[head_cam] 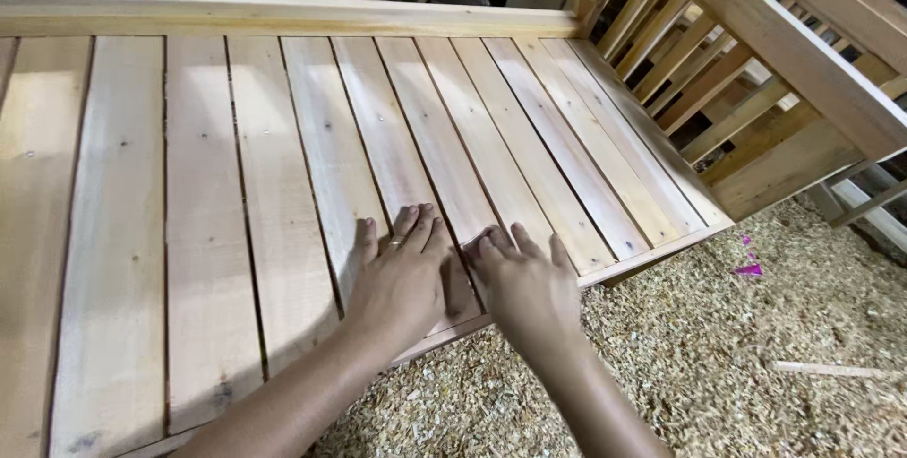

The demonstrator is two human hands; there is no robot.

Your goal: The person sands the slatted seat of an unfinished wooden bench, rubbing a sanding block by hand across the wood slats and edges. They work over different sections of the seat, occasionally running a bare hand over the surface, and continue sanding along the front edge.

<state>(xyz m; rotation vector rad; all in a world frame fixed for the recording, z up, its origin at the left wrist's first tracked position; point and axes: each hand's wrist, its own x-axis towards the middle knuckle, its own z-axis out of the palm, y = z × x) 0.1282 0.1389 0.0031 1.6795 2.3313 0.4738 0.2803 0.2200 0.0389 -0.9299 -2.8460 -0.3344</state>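
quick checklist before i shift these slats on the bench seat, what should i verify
1. Both hands flat on the slats: left hand and right hand lie palm down, side by side. Ok.
2. Grip on anything: neither hand holds a tool or board. Ok.
3. Slats lying level and parallel: they look even, with narrow gaps. Ok.
4. Front edge support: slat ends rest on a rail. Ok.
5. Fasteners: small dark marks show, but whether the slats are nailed down, cannot tell.
6. Footing: floor is thick with wood shavings. Not ok.
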